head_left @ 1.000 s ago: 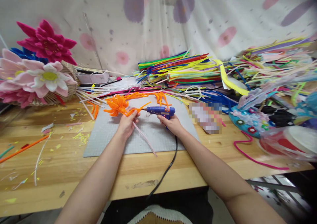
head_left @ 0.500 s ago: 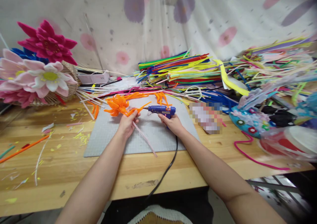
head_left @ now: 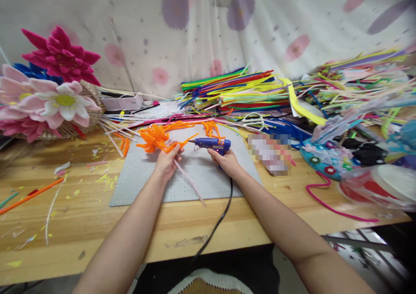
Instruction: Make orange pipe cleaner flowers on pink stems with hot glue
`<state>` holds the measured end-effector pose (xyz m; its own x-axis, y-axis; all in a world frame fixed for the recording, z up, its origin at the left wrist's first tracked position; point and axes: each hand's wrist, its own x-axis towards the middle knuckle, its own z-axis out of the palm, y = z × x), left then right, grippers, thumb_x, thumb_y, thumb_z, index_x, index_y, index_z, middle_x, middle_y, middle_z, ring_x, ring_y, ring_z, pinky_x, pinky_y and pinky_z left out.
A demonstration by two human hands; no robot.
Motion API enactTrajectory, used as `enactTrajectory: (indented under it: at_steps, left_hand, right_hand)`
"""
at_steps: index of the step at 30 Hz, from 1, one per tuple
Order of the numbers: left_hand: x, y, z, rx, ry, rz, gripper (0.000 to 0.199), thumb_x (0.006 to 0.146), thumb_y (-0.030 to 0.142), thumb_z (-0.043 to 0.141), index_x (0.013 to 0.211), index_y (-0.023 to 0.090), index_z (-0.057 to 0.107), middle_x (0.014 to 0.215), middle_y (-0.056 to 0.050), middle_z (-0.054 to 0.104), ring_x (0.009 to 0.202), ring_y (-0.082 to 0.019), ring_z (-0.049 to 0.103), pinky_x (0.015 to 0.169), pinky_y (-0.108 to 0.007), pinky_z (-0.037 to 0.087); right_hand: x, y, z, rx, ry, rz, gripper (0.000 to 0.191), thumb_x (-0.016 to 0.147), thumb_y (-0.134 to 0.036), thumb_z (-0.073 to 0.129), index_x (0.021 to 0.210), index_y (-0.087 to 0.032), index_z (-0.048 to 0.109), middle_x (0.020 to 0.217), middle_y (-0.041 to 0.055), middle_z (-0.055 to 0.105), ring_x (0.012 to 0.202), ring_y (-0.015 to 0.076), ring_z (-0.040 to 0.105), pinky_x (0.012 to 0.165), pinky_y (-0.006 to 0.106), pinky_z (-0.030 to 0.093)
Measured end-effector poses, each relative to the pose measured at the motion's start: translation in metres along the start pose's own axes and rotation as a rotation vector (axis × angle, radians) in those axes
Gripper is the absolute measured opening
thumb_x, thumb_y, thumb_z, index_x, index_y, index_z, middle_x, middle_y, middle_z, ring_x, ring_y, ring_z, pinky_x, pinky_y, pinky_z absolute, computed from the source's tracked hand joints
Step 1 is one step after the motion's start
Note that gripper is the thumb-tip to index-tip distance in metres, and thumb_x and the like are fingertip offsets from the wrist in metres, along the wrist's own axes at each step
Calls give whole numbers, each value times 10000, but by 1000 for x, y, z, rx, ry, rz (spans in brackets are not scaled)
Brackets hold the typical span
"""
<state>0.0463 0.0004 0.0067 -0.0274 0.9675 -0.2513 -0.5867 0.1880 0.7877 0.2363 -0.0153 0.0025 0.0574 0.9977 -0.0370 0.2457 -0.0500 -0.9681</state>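
My left hand (head_left: 168, 162) is closed round an orange pipe-cleaner flower (head_left: 152, 139), whose petals spread out to the left of my fingers. A pale pink stem (head_left: 190, 182) slants down to the right from under that hand. My right hand (head_left: 225, 160) grips a blue hot glue gun (head_left: 211, 143) by its handle, and a black cord hangs below. The nozzle points left, at or very near an orange strip (head_left: 191, 138) sticking out of my left hand; whether they touch I cannot tell. Both hands are above a grey cutting mat (head_left: 139, 190).
More orange pipe-cleaner pieces (head_left: 212, 129) lie at the mat's back edge. Behind are scissors (head_left: 254, 121) and bundles of coloured pipe cleaners (head_left: 234, 90). Finished flowers (head_left: 65, 99) stand at left. A plastic-wrapped tub (head_left: 383, 185) and a magenta strip (head_left: 338, 214) are at right.
Both hands, the flower and the glue gun hold nearly the same position. The whole view has shifted very slightly.
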Motion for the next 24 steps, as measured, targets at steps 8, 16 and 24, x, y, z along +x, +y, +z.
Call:
enactTrajectory:
  at_steps: [8, 16, 24]
  left_hand:
    - [1, -1, -1, 2, -17, 1, 317, 551, 156, 759, 798, 155, 562, 664, 35, 583, 579, -65, 582, 381, -121, 350]
    - [0, 0, -1, -4, -12, -1, 323, 547, 149, 759, 803, 154, 562, 673, 33, 589, 576, -66, 583, 380, -123, 356]
    - [2, -1, -2, -1, -17, 6, 302, 561, 150, 755, 793, 154, 562, 656, 33, 583, 575, -63, 584, 384, -119, 352]
  right_hand:
    - [0, -1, 3, 21, -7, -20, 413, 624, -567, 602, 551, -175, 490, 499, -24, 481, 464, 86, 406, 498, 240, 341]
    - [0, -2, 3, 8, -27, -31, 413, 621, -567, 603, 545, -180, 483, 502, -21, 481, 471, 88, 403, 493, 237, 343]
    - [-1, -3, 2, -3, 7, -18, 401, 622, -564, 595, 555, -182, 493, 503, -21, 485, 479, 95, 414, 499, 243, 345]
